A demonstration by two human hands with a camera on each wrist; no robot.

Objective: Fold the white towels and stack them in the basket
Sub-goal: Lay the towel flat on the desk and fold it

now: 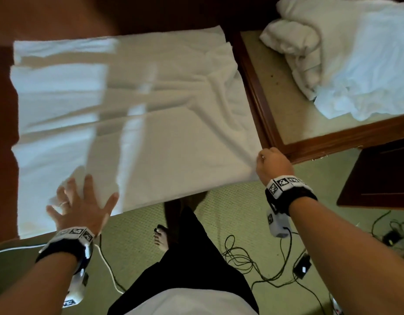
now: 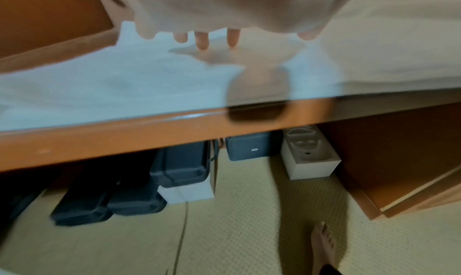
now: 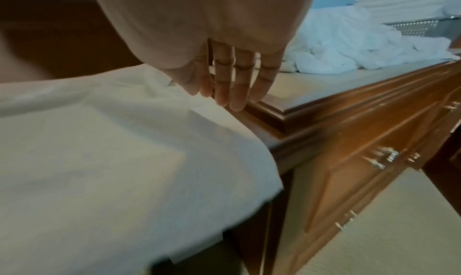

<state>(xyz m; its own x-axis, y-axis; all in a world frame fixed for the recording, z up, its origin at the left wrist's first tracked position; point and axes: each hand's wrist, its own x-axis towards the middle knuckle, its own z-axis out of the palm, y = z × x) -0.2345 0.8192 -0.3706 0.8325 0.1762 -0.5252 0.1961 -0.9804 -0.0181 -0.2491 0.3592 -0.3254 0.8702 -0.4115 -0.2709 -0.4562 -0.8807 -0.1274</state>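
Note:
A large white towel (image 1: 139, 123) lies spread over a wooden table, its near edge hanging over the front. My left hand (image 1: 83, 198) lies flat on its near left part, fingers (image 2: 202, 40) spread and straight. At the towel's (image 3: 99, 141) near right edge, my right hand (image 1: 272, 163) points its straight fingers (image 3: 237, 86) down onto the cloth beside the table rim. A crumpled pile of white towels (image 1: 355, 53) sits on the neighbouring dresser top. In the right wrist view, a perforated metal basket (image 3: 424, 28) behind the pile (image 3: 349, 48) holds folded towels (image 3: 404, 3).
The dresser (image 1: 332, 144), with drawers and metal handles (image 3: 384, 159), stands at the right, against the table. Black cables (image 1: 253, 258) and a power brick (image 1: 302, 266) lie on the green carpet by my bare foot (image 1: 161, 237). Dark cases (image 2: 179, 167) sit under the table.

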